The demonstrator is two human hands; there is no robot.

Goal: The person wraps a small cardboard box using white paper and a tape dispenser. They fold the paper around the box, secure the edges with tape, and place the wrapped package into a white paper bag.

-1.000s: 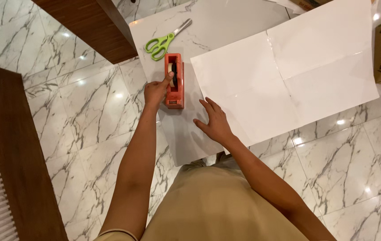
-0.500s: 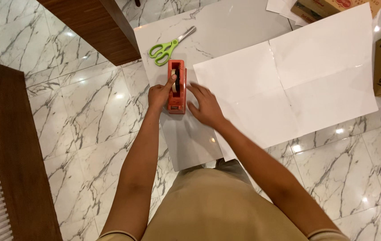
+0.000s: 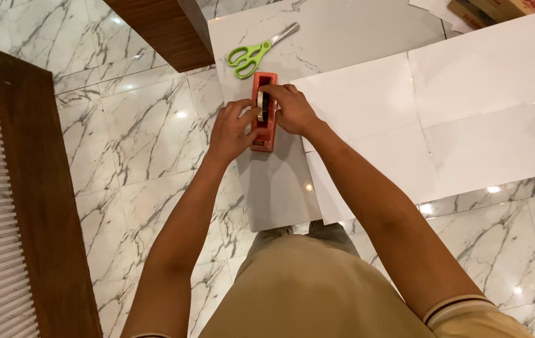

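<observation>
While the left hand [image 3: 233, 130] braces the orange tape dispenser [image 3: 265, 112] on the pale board [image 3: 280, 188], the right hand [image 3: 289, 107] pinches at its tape roll; no strip pulled yet, white paper [image 3: 468, 112] untaped, green scissors [image 3: 256, 51] idle.

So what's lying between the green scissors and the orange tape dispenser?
Nothing: in the head view only bare marbled sheet separates the scissors from the tape dispenser.

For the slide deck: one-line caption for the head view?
Both hands, left and right, on a red tape dispenser beside white sheets and green scissors.
</observation>
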